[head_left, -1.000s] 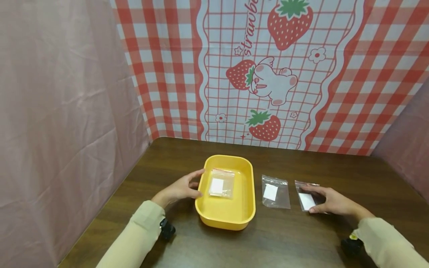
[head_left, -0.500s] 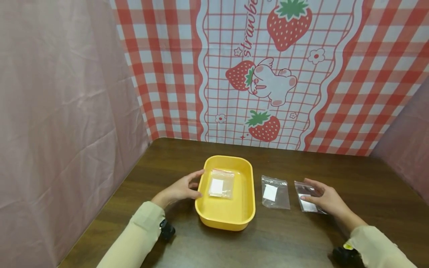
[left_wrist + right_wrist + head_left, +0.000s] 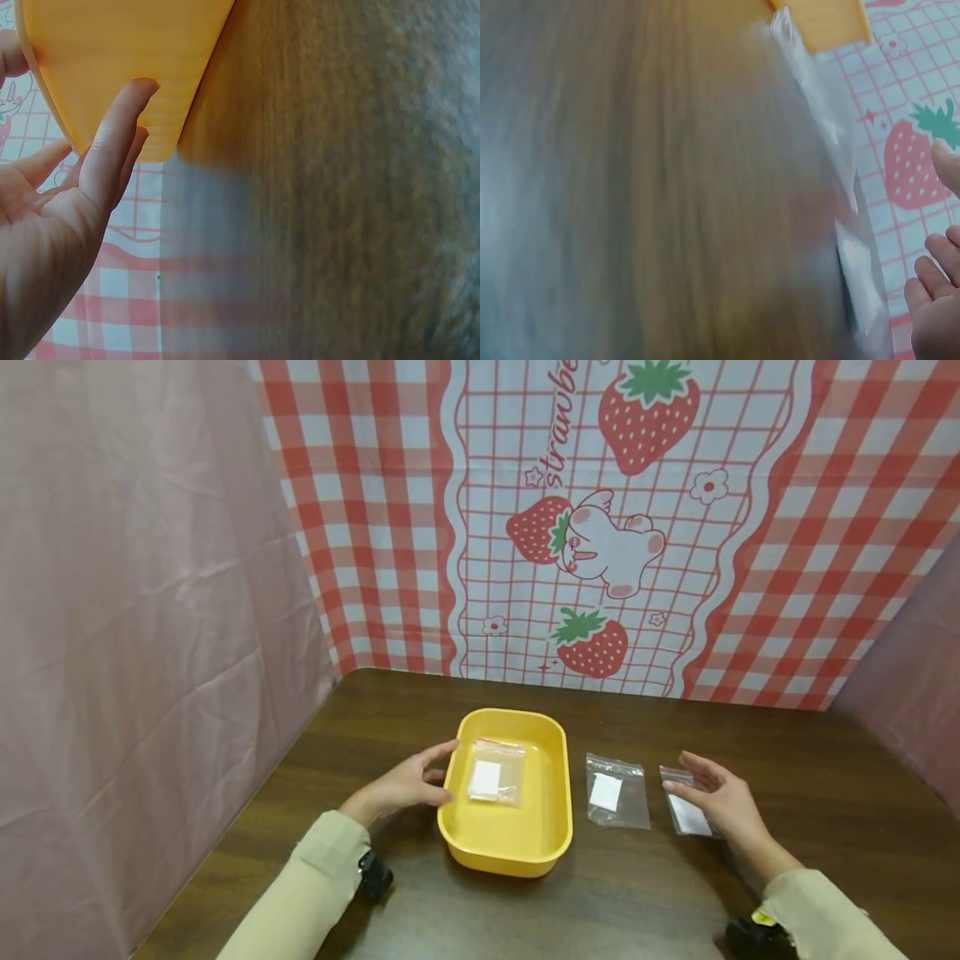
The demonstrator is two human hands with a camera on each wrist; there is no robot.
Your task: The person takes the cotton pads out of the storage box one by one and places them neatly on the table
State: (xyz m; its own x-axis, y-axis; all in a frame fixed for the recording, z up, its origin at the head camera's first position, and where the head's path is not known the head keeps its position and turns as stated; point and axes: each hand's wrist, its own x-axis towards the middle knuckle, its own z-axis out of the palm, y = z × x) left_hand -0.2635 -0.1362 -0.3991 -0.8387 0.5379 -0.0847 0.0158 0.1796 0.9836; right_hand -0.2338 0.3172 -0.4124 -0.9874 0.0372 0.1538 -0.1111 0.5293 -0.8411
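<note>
My left hand [image 3: 403, 782] rests at the left side of a yellow plastic tub [image 3: 506, 862], thumb and fingertips at its rim. The left wrist view shows fingers [image 3: 112, 142] stretched along the tub's outer wall. Inside the tub lies a clear zip bag [image 3: 510, 768] with a white piece in it. Right of the tub, a second zip bag [image 3: 633, 793] with a white piece lies flat. Over a third zip bag [image 3: 690, 817] hovers my right hand [image 3: 723, 797], thumb and fingers apart, holding nothing. That hand covers part of the bag.
Everything stands on a dark wooden table [image 3: 600, 910]. A red checked strawberry cloth [image 3: 390, 527] hangs behind it, with a pink curtain [image 3: 150, 610] along the left side. Both wrists carry small black cameras.
My right hand has lifted off the third bag and drawn slightly left, its fingers parting. The left hand, tub and other bags stay where they were.
</note>
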